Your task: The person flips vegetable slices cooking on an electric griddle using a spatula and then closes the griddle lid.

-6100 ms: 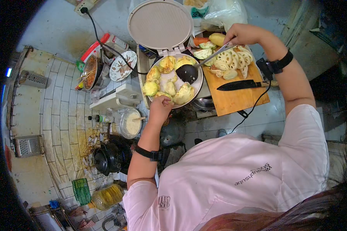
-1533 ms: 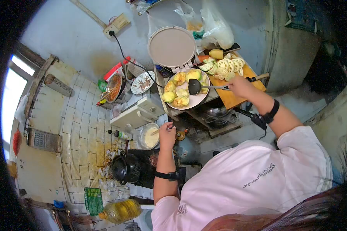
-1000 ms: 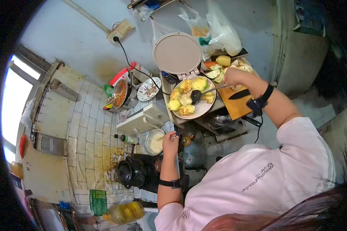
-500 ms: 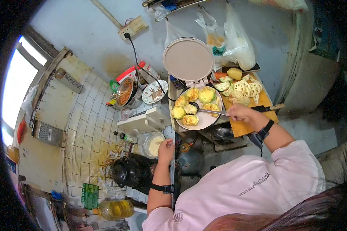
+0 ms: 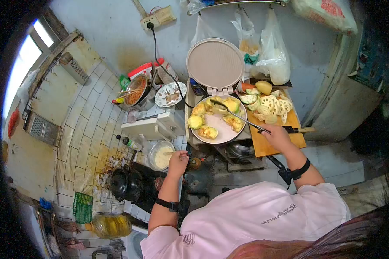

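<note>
My right hand (image 5: pixel 275 137) grips the long handle of a ladle (image 5: pixel 242 118). Its dark head reaches to the back of the round pan (image 5: pixel 222 134) of an electric griddle, touching or just over the food there. Battered yellow-green slices (image 5: pixel 208 132) lie around the pan's rim, and the griddle's lid (image 5: pixel 215 61) stands raised behind. Closer to me, my left hand (image 5: pixel 178 163) is closed at the edge of a bowl of pale batter (image 5: pixel 161 156). A thin pale stick-like utensil (image 5: pixel 170 153) runs from its fingers into the bowl; its exact kind is unclear.
To the right, a wooden cutting board (image 5: pixel 268 144) carries lotus root slices (image 5: pixel 270 102) and a knife (image 5: pixel 296 129). A patterned plate (image 5: pixel 170 94) and a pan of reddish food (image 5: pixel 136 90) stand left of the griddle. A black pot (image 5: pixel 124 183) and an oil jug (image 5: pixel 111 226) are nearer.
The ladle head has moved from the pan's middle to its back. The slice from the middle has shifted backward, leaving that spot bare. My left hand stays by the bowl; the view has shifted slightly.
</note>
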Demonstrator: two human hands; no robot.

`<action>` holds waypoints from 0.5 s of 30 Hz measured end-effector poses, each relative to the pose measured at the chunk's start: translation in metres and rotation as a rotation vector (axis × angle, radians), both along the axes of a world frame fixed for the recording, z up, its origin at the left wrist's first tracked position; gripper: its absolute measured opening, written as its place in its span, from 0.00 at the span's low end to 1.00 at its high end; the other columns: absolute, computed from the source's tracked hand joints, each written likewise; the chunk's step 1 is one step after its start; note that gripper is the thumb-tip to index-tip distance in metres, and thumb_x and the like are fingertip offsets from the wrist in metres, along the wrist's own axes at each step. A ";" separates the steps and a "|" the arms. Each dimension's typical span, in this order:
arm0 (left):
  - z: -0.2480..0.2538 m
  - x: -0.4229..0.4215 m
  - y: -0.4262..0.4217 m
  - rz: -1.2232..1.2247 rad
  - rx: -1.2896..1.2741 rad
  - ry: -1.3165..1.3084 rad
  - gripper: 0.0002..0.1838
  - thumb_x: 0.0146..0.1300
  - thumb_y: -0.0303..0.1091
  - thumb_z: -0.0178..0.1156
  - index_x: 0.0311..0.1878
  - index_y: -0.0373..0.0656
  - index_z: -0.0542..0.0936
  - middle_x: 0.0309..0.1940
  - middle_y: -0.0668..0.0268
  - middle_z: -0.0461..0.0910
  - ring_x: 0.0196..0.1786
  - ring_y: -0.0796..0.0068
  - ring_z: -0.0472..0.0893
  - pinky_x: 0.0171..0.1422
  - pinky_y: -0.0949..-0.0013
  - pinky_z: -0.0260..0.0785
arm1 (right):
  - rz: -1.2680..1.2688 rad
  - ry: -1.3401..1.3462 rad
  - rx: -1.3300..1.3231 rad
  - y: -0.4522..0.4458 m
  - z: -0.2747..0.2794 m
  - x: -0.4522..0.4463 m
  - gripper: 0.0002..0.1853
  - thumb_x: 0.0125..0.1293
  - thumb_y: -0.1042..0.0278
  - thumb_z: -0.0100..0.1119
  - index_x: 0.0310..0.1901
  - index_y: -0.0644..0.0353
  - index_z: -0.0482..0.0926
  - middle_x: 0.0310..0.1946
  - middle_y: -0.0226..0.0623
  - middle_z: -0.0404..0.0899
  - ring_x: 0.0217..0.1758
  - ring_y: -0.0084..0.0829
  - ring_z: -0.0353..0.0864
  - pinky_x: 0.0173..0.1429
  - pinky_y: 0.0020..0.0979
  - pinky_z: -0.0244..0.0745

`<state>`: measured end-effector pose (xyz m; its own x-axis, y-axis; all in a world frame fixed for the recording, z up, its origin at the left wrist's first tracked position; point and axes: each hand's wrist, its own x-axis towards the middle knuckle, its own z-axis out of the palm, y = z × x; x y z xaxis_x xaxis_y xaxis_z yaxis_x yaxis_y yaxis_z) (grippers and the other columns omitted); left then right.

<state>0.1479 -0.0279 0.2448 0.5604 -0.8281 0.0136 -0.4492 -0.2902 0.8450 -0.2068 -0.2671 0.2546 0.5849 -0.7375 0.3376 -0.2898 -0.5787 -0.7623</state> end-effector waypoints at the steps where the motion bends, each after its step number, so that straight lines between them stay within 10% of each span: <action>1: 0.001 -0.001 0.000 -0.002 -0.001 0.005 0.12 0.54 0.24 0.59 0.43 0.36 0.76 0.33 0.65 0.76 0.33 0.77 0.75 0.40 0.74 0.69 | -0.070 0.139 -0.227 0.012 0.012 -0.001 0.10 0.59 0.68 0.57 0.43 0.52 0.79 0.25 0.36 0.77 0.25 0.34 0.76 0.29 0.34 0.70; 15: -0.004 0.004 0.022 -0.008 -0.025 -0.024 0.12 0.54 0.26 0.60 0.43 0.37 0.76 0.35 0.62 0.77 0.35 0.73 0.77 0.42 0.70 0.70 | -0.151 0.418 -0.550 0.056 0.049 0.009 0.14 0.56 0.68 0.53 0.44 0.44 0.80 0.24 0.34 0.73 0.28 0.37 0.78 0.29 0.39 0.71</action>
<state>0.1524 -0.0062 0.2403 0.5531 -0.8318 0.0477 -0.4717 -0.2653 0.8409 -0.1983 -0.2115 0.3034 0.6512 -0.6079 0.4542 -0.6019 -0.7783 -0.1786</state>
